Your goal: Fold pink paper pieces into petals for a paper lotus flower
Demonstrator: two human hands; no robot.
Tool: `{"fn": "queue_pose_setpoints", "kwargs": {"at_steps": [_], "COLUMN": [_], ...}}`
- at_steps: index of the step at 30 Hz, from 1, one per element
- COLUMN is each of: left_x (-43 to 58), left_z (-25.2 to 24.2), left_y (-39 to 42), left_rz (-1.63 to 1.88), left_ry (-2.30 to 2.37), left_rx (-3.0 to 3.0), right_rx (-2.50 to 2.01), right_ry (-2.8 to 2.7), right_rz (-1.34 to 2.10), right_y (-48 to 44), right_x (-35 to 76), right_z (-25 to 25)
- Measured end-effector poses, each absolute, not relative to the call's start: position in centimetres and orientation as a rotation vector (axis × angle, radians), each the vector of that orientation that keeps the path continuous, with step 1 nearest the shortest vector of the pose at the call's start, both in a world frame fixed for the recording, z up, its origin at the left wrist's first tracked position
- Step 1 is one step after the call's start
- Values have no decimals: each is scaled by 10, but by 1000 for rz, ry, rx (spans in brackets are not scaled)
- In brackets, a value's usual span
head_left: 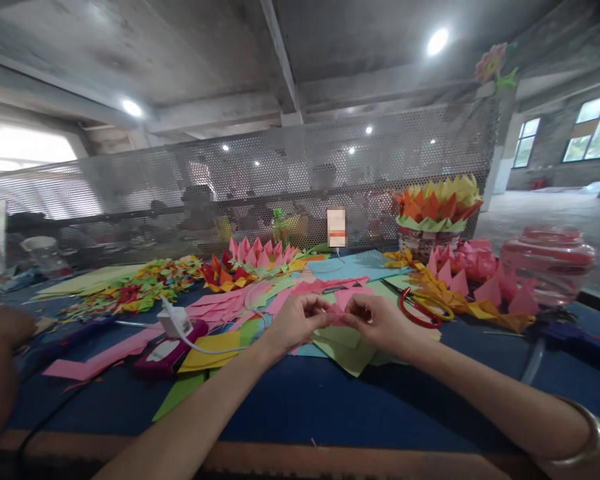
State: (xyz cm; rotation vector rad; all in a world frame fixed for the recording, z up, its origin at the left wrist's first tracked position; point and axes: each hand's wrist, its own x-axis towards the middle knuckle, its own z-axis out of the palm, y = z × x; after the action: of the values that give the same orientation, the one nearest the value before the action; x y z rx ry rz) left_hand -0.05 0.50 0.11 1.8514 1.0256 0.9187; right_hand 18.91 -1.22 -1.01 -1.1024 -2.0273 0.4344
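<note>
Pink paper piece: left hand and right hand each pinch one side above green paper, apparently keeping it steady; pink sheets lie leftward, presumably for easy reach.

Bare forearms, smooth pale-gold bangle around the right one, rounded band

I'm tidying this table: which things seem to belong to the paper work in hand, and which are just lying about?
Likely part of the work:
- pink paper piece, pinched by left hand and right hand
- pink paper strips
- scissors

Probably just lying about:
- phone
- white plug
- transparent jar
</note>
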Motion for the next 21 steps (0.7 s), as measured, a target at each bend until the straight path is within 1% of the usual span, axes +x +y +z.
{"fn": "queue_pose_setpoints", "kwargs": {"at_steps": [12, 16, 21], "left_x": [2, -1, -11], "left_z": [6, 11, 19], "left_y": [-2, 0, 12], "left_rz": [993, 987, 1128], "left_ry": [1044, 1112, 1144], "left_rx": [1793, 1871, 1952], "right_rx": [-1069, -1155, -1237], "right_ry": [-1977, -2042, -2180], "right_rz": [592, 538, 451], "right_y": [-19, -15, -14], "right_x": [187, 193, 201], "right_z": [0, 1, -3]}}
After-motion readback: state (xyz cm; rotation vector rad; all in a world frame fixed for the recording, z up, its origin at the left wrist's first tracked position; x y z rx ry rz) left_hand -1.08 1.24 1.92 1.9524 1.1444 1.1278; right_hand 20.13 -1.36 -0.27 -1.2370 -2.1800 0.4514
